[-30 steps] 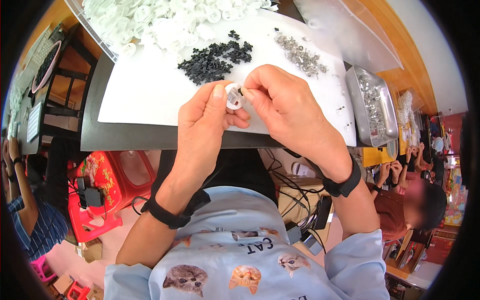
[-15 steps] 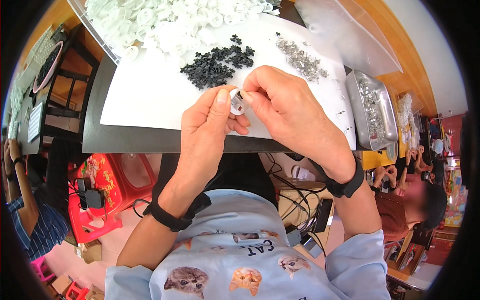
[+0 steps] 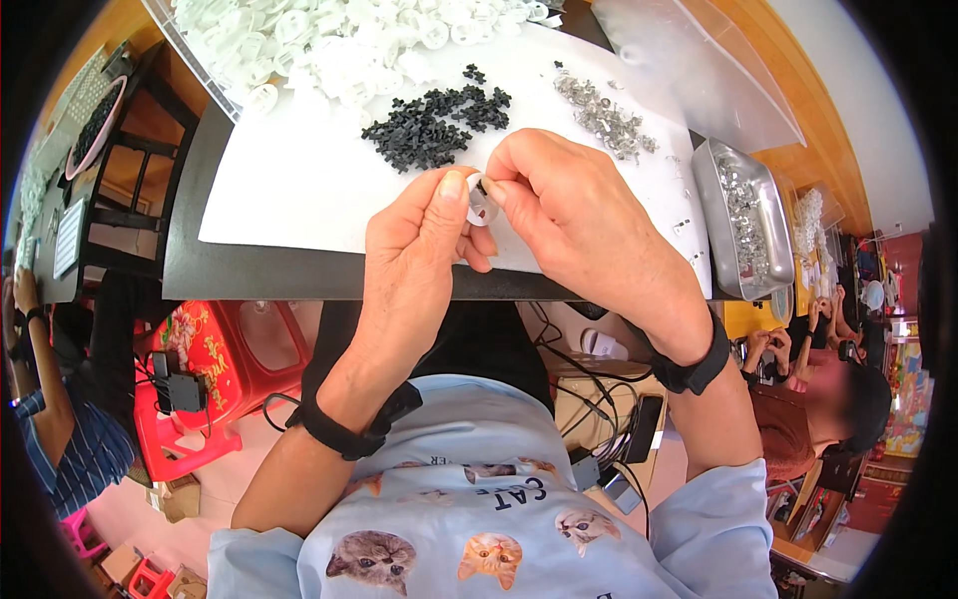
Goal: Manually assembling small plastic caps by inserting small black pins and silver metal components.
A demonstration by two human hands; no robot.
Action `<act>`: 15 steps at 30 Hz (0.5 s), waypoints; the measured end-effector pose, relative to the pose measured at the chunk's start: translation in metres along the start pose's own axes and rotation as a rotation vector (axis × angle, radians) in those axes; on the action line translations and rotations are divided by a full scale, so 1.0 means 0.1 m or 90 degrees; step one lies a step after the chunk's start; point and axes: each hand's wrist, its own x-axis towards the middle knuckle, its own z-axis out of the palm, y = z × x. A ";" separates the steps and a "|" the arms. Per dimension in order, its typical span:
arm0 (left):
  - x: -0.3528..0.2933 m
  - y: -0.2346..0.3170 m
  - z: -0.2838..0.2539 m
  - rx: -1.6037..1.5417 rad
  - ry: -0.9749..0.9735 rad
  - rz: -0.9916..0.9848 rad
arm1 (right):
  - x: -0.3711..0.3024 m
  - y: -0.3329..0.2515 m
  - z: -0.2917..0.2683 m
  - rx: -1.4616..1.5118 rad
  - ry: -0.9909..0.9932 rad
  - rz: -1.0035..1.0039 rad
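Observation:
A small round white plastic part (image 3: 478, 208) is pinched between the thumb and fingers of my left hand (image 3: 411, 235), just over the table's near edge. My right hand (image 3: 584, 205) is closed, thumb against index finger, at the upper side of that part. A small black piece (image 3: 483, 187) shows at its fingertips, against the white part. Beyond my hands lies a pile of small black plastic pieces (image 3: 424, 135). Small shiny metal pieces (image 3: 609, 118) are scattered to its right. Behind them a big heap of white plastic parts (image 3: 319, 45) fills the far left.
White sheeting (image 3: 289, 200) covers much of the dark table (image 3: 239, 275). On the right stands a metal tray (image 3: 711, 220) with small metal pieces. Red stools (image 3: 225, 359) are at the lower left, cables (image 3: 599, 399) below the table. Other people sit at both sides.
The black piece at my right fingertips shows more plainly on the white part, which has turned slightly. Both hands stay in nearly the same place.

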 end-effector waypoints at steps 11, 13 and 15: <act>0.00 0.00 0.02 0.051 0.004 0.002 | 0.01 -0.06 -0.03 -0.030 -0.027 -0.001; 0.00 0.01 0.03 0.057 0.008 -0.003 | 0.02 -0.08 -0.04 -0.022 -0.049 0.032; -0.01 0.01 0.04 0.063 0.012 -0.007 | 0.02 -0.08 -0.03 -0.025 -0.048 0.026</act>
